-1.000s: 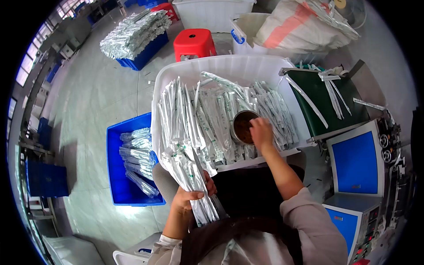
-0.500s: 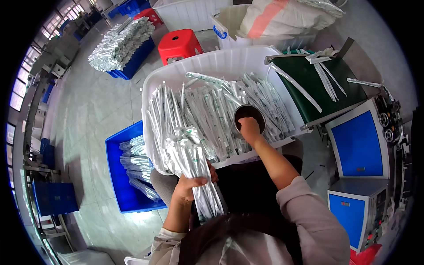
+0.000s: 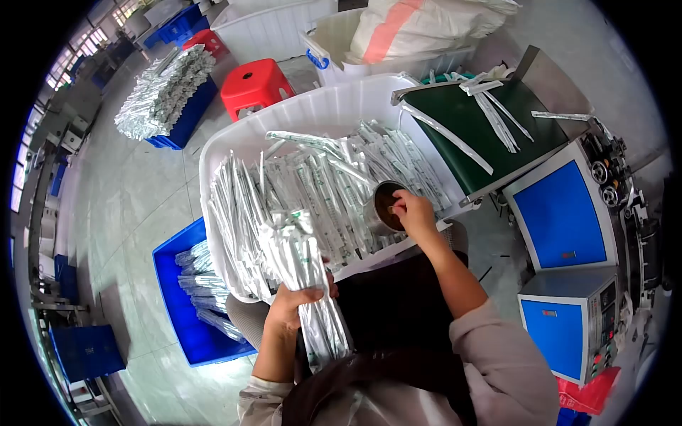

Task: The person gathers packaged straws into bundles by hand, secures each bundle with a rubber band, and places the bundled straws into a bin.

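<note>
My left hand is wrapped round a bundle of long, shiny silver-white packets, held upright over my lap. My right hand is at the mouth of a round metal cup, its fingers pinched together. What those fingers hold, if anything, I cannot make out. The cup is tilted and rests on loose packets of the same kind. A large white tub in front of me holds these packets, many lying side by side.
Bundled packets lie in a blue crate at left. A green conveyor belt with several packets slopes toward the tub's right side. Beyond stand a red stool and a heaped pile of packets. Blue-panelled machinery stands at right.
My right hand has drawn back from deep inside the cup to its mouth, and the cup has tipped toward me. My left hand still grips the bundle. The whole view has shifted slightly.
</note>
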A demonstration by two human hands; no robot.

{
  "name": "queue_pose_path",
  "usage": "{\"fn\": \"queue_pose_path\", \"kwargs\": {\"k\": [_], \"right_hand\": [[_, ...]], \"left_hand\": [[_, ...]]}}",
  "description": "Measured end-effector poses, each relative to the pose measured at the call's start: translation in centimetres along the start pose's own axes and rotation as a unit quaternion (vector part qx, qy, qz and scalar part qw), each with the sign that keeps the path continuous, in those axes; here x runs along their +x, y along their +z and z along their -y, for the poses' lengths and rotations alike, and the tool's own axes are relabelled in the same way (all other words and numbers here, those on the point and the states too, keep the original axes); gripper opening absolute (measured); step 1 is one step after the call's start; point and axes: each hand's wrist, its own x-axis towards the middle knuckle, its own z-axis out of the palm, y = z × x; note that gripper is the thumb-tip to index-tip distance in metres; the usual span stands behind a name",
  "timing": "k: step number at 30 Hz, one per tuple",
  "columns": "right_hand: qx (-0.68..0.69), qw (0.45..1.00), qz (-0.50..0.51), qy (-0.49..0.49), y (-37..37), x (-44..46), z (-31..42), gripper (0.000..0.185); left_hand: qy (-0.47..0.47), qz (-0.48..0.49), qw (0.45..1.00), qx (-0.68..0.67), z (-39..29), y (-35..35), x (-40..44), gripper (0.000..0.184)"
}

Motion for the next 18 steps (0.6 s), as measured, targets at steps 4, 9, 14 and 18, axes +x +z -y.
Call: {"fn": "queue_pose_path", "kwargs": {"k": [4,9,14,18], "right_hand": [[0.265,0.956,0.013,-0.127,-1.6,-5.5,9.1,0.026],[0.173,0.972,-0.041,-0.151,-1.6,-7.1,10.2,0.032],[0.05,0.966,-0.058,-0.247,-1.7,-5.5,9.0,0.023],[0.132,0.969,-0.129,-0.166,0.9,0.7,6.2,0.012]], "left_hand": [[-0.011,-0.018,0.991,0.135,-0.3,1.6,2.7,0.056],[0.024,-0.081,0.983,0.16,0.5,4.5,4.2,0.047],[-0.004,-0.041,0.991,0.125,1.4,2.0,3.6,0.055],[-0.124,0.33,0.909,-0.222,2.6,3.6,1.8,0.072]]}}
